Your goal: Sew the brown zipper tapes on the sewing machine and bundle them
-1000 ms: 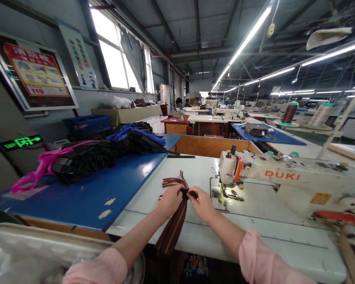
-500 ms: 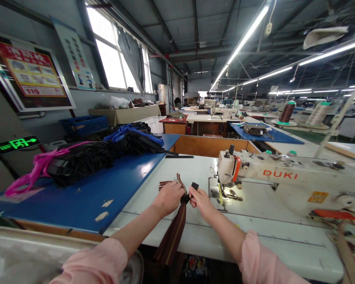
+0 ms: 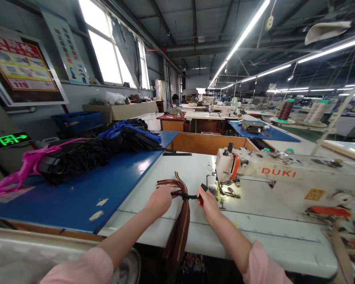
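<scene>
A bundle of long brown zipper-like strips (image 3: 179, 228), with lighter lines along them, lies over the near edge of the white sewing table. Its short ends fan out at the far side and its long part hangs down. A black fabric tie (image 3: 191, 196) is wound around it and stretched tight between my hands. My left hand (image 3: 162, 201) is closed on the tie's left end, beside the fanned strip ends. On the other side, my right hand (image 3: 208, 203) pinches the tie's right end, whose flat black tip shows above the fingers.
A white sewing machine (image 3: 263, 169) stands to the right on the table (image 3: 142, 209). To the left, a blue tabletop (image 3: 77, 209) bears a pile of black straps (image 3: 77, 157) tied with pink and blue cloth. A black strip (image 3: 177, 154) lies at the table's far edge.
My hands have moved apart, left hand leftward and right hand rightward, pulling the black tie taut around the bundle. The view has shifted slightly.
</scene>
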`<state>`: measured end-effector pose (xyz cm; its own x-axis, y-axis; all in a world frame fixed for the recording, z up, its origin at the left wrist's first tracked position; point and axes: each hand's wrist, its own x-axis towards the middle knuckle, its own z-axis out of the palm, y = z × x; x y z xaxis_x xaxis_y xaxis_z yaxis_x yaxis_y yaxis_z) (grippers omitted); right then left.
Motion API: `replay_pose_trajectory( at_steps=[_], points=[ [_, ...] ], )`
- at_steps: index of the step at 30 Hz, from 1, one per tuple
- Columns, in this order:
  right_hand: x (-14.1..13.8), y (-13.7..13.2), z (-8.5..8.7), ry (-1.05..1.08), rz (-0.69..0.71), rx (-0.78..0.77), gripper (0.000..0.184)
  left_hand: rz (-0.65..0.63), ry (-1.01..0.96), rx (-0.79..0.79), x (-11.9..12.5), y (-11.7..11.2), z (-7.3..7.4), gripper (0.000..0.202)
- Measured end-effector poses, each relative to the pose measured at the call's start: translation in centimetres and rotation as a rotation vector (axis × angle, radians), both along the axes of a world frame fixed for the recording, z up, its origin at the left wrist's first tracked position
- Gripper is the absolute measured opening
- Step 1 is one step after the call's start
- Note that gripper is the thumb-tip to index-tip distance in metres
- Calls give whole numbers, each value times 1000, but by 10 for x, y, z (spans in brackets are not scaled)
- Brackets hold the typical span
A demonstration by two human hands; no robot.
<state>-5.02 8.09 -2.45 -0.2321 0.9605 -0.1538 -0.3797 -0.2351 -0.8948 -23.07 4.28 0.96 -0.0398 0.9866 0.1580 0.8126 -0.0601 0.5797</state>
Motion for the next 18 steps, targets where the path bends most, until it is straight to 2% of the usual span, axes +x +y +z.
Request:
replay_pose_trajectory(
  at_steps=[7,11,14,18],
  points=[
    [-2,-2,8,137,82,-84,48,130,-696,-66,24,-7,5,23],
    [-1,-7,11,172,110,-139,43,96,-1030,-144,39,-15,5,24],
    [0,-8,13,181,131,-175,42,87,-1196,-200,46,-15,6,21],
    [3,-11,14,175,156,-220,44,123,-1302,-243,50,-9,1,26]
  ],
)
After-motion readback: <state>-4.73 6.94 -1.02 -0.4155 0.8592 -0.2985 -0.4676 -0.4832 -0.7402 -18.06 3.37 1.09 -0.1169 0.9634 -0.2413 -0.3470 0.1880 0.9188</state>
